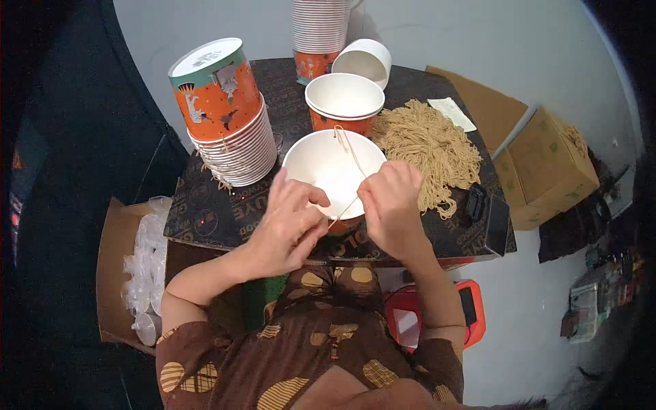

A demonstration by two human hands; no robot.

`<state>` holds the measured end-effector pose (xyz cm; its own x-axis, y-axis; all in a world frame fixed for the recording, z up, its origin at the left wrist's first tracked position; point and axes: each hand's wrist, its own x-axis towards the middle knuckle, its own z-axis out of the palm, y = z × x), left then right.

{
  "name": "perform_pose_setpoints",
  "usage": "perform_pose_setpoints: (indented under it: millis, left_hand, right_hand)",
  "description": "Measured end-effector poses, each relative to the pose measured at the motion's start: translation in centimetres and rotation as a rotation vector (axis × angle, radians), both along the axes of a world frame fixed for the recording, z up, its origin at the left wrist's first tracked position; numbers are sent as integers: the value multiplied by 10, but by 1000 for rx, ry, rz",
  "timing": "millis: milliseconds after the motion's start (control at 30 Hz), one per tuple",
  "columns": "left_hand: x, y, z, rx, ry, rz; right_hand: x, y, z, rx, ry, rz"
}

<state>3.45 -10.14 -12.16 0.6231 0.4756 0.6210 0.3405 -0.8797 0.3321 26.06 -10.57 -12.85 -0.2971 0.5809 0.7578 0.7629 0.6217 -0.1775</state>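
A white-lined paper bucket (311,164) stands upright near the table's front edge. From its far rim, a thin tan cord (351,152) runs to my right hand (393,205), which pinches it above the bucket's right side. The cord continues from those fingers to the near rim, beside my left hand (290,222). My left fingers are curled at that rim, some inside and some outside, gripping the bucket; the exact contact is partly hidden.
Behind the bucket are two nested buckets (345,96), a tipped one (365,61) and a tall stack (320,27). An inverted stack (232,130) stands left, a cord heap (430,150) right. Cartons (547,171) and an open box (119,266) flank the table (205,212).
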Motion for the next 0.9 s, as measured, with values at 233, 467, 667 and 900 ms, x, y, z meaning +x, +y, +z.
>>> perform_pose_setpoints:
  millis: [233, 467, 667, 900]
  left_hand:
    - [-12, 31, 14, -380, -137, 596]
    - [-14, 57, -8, -597, -63, 470]
    - [-37, 5, 50, -299, 58, 336]
    - [-84, -44, 100, 308, 574, 652]
  right_hand:
    - [5, -20, 13, -61, -44, 5]
    - [6, -42, 8, -46, -175, 139]
    - [31, -58, -1, 65, 169, 128]
    - [71, -68, -39, 66, 195, -45]
